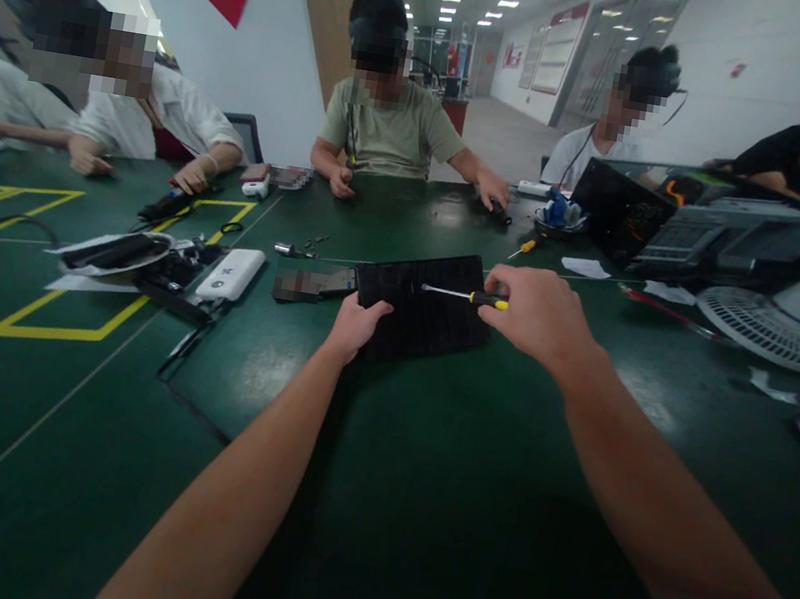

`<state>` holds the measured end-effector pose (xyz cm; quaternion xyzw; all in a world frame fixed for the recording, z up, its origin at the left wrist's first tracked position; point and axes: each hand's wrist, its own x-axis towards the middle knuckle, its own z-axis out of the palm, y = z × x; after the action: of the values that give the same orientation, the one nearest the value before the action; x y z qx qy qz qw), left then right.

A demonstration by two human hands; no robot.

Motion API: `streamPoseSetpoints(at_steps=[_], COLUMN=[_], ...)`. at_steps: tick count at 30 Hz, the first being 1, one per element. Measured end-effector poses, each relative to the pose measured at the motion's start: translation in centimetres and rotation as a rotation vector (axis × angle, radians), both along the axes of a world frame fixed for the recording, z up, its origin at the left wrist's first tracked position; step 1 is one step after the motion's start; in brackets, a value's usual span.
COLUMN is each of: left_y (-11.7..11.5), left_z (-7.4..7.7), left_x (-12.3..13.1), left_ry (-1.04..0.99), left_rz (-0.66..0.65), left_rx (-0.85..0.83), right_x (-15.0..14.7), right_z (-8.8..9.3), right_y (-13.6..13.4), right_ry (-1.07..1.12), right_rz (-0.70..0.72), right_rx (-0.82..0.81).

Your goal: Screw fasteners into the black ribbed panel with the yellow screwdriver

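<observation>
Now our left hand [356, 325] pinches the panel [433, 325] by its left side; our right hand [539, 311], fingers closed, holds the screwdriver [477, 299] over the panel.

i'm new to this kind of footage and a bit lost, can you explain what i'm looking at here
There's no machine: these are a person's bare hands, seen from a camera on their head looking forward and down. The left hand grips the left edge of a black panel. The right hand holds a screwdriver, its tip over the panel; I can't tell whether it touches. On the green table, a white box lies to the left, a second screwdriver beyond, and a white fan to the right. Other people sit around.
</observation>
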<state>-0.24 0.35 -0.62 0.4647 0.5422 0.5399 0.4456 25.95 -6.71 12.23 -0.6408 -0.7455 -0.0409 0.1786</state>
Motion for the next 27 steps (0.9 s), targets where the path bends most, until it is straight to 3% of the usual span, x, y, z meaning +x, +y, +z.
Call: streamPoseSetpoints(at_steps=[27], left_y=[0.10], left_z=[-0.30], left_x=[-0.15], left_ry=[0.016], left_rz=[-0.001], left_rx=[0.003], right_x=[0.08], right_z=[0.03], right_y=[0.21], right_ry=[-0.006], right_rz=[-0.047], right_rx=[-0.045])
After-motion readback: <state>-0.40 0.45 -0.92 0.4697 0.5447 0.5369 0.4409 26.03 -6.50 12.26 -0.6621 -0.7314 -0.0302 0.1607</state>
